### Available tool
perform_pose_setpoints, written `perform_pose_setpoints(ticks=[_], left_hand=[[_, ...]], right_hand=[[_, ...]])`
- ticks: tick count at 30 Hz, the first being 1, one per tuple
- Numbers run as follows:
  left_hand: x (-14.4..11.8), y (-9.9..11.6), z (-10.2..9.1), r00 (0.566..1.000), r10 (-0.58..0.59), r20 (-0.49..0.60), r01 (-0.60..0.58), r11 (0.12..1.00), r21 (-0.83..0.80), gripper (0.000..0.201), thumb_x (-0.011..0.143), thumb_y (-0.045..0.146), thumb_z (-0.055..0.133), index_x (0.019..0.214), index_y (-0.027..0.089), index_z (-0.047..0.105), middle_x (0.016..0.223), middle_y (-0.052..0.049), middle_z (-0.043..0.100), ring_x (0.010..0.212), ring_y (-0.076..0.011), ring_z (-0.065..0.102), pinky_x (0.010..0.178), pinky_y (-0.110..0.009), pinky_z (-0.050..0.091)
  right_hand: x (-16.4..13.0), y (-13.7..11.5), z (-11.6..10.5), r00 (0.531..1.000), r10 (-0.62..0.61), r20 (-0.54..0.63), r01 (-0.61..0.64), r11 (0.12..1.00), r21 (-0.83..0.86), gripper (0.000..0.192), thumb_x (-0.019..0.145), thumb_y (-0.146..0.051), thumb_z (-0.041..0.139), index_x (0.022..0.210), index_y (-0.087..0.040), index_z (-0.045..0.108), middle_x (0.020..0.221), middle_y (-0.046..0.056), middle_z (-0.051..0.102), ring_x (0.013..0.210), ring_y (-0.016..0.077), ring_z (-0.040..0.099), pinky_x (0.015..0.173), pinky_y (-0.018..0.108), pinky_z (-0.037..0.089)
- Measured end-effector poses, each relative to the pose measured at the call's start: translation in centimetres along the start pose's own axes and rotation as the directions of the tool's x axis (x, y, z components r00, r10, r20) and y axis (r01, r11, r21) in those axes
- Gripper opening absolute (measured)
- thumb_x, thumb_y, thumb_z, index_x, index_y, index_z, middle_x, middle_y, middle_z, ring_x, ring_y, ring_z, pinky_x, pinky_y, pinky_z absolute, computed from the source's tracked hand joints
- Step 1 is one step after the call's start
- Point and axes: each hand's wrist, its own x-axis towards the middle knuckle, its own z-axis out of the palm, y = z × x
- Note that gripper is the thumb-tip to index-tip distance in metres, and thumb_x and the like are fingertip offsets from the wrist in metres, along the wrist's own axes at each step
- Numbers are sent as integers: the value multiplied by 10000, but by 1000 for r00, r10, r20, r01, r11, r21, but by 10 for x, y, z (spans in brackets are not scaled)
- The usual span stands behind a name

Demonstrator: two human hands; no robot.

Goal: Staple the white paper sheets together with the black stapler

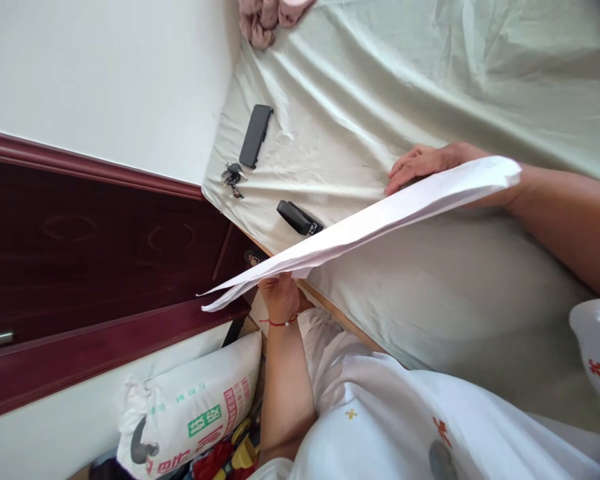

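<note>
My left hand, with a red string bracelet at the wrist, grips the lower edge of a stack of white paper sheets held up over the bed. My right hand lies flat on the pale green bed sheet, fingers stretched out and holding nothing. The far end of the papers crosses over its wrist and hides part of it. A black stapler sits on the sheet just beyond the papers, between my two hands.
A black phone-like slab and a bunch of keys lie near the bed's corner. Pink cloth is bunched at the bed's far end. A dark red wooden door and a printed white sack stand beside the bed.
</note>
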Motion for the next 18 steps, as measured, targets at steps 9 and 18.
perform_pose_setpoints(ticks=[9, 18], left_hand=[[-1, 16, -1, 975, 214, -59, -208, 974, 89, 331, 769, 564, 804, 999, 336, 733, 1112, -13, 777, 1161, -228, 698, 1036, -406, 547], [-7, -7, -19, 991, 35, 130, -48, 994, 97, 488, 651, 492, 925, 1011, 279, 675, 1199, -18, 743, 1261, -276, 644, 1096, -450, 500]], right_hand=[[-4, -5, 5, 958, 113, -262, -68, 982, 174, 315, 761, -479, 841, 962, -239, 799, 1049, -29, 789, 1033, 220, 717, 1097, 547, 525], [-4, 12, 3, 994, 96, 51, -99, 993, 69, 396, 735, -525, 831, 999, -235, 782, 1042, 5, 781, 1111, 273, 690, 1081, 482, 536]])
